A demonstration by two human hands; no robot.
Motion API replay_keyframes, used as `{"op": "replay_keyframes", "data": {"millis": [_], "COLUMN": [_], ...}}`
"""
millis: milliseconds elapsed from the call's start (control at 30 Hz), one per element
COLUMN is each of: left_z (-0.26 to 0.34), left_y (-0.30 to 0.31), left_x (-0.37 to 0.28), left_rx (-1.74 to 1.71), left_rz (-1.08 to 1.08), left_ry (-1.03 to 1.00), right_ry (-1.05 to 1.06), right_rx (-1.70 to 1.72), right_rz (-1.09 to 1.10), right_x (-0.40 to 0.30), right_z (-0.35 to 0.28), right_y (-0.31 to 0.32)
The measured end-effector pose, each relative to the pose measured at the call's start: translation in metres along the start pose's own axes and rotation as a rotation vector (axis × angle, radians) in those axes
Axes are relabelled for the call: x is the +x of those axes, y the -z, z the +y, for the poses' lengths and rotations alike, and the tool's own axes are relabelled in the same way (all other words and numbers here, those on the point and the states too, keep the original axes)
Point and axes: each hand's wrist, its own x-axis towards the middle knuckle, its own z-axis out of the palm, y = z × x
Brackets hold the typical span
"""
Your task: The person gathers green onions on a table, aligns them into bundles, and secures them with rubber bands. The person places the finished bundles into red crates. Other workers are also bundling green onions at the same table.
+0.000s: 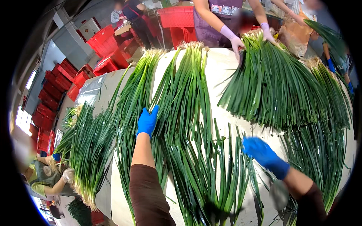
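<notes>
My left hand (147, 121), in a blue glove, rests on the leaves of a bunch of green onions (138, 82), thumb and fingers apart. Right of it lies another bunch (186, 84), its roots at the far edge. My right hand (261, 154), also blue-gloved and blurred, is over the near leaves at the right; whether it holds any cannot be told. Loose long leaves (195, 175) spread over the pale table (217, 60) between my forearms. Across the table, a co-worker's hands in pale gloves (237, 45) hold a wide bunch of green onions (271, 82) near its root ends.
More green onions lie at the left (90, 147) and right (316, 158). A co-worker's gloved hand (68, 175) touches the left pile. A clear plastic bag (89, 89) lies at the far left. Red crates (103, 41) stand beyond the table.
</notes>
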Motion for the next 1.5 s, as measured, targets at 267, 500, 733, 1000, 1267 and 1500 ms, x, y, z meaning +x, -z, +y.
{"op": "replay_keyframes", "data": {"millis": [267, 500, 733, 1000, 1267, 1500], "left_z": [0.037, 0.057, -0.005, -0.02, 0.05, -0.04], "left_y": [-0.036, -0.027, 0.015, 0.019, 0.031, 0.159], "left_x": [0.008, -0.007, 0.021, 0.001, -0.108, -0.12], "left_rx": [-0.086, 0.028, 0.324, 0.739, 0.687, 0.225], "left_rz": [-0.112, -0.277, -0.04, 0.313, 0.28, 0.636], "left_ry": [-0.134, -0.216, -0.13, 0.096, -0.515, -0.126], "right_ry": [-0.307, -0.415, -0.411, -0.278, 0.129, 0.141], "right_rx": [0.533, 1.164, 1.068, 0.913, -0.232, -0.109], "right_rz": [0.083, -0.087, -0.174, -0.111, -0.185, 0.004], "right_x": [0.219, 0.301, 0.322, 0.288, 0.219, 0.202], "right_z": [0.014, -0.021, -0.046, 0.0, -0.035, -0.012], "right_y": [-0.077, -0.145, -0.179, -0.175, -0.15, -0.14]}}
